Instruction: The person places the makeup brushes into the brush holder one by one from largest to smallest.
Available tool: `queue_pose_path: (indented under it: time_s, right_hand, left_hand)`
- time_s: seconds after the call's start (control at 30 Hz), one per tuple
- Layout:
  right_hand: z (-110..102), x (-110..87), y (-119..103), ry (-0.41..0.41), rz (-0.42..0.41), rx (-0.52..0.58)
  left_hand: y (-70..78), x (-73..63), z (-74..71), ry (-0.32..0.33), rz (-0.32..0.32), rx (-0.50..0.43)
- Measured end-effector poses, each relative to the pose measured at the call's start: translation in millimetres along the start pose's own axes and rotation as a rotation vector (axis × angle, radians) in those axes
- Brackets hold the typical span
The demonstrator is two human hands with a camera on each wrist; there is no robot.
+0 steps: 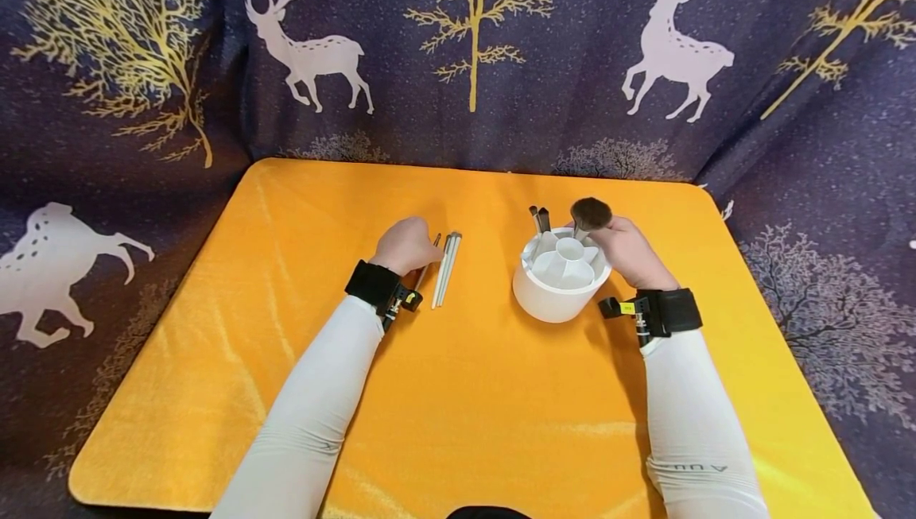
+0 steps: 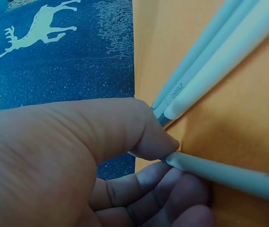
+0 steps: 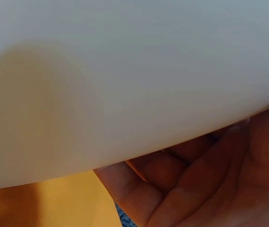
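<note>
My left hand (image 1: 406,247) pinches a thin makeup brush (image 2: 229,175) between thumb and fingers, low over the table; its pale handle shows in the left wrist view. Just right of that hand, several pale-handled makeup brushes (image 1: 447,269) lie side by side. A round white brush holder (image 1: 554,300) with inner compartments stands farther right. My right hand (image 1: 630,253) grips it at its back right side, the fingers (image 3: 125,182) curled behind the wall and partly hidden. A large fluffy brush (image 1: 591,214) and two small dark-tipped brushes (image 1: 544,220) stand in the holder.
An orange cloth-covered table (image 1: 501,408) carries everything. Behind it hangs a dark blue curtain (image 1: 429,129) printed with deer and trees, close along the table's far edge.
</note>
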State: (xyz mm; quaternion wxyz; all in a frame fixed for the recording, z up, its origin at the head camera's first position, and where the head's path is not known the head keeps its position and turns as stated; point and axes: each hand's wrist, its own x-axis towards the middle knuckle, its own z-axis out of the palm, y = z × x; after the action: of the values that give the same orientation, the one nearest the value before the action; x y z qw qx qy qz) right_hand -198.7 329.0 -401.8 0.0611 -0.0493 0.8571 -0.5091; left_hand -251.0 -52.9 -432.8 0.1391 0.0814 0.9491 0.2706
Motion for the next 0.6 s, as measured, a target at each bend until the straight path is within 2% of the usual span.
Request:
queue_pose_path:
  time_s: [0.3,0.6]
  right_hand:
    - [-0.2,0.1,0.8,0.003,0.001,-0.01]
    - [-0.3,-0.3,0.2,-0.003,0.0,0.008]
  left_hand:
    - [-3.8,2.1,-4.0,0.017,0.018,-0.045]
    - [-5.8,3.8,-7.8,0.056,0.065,-0.108]
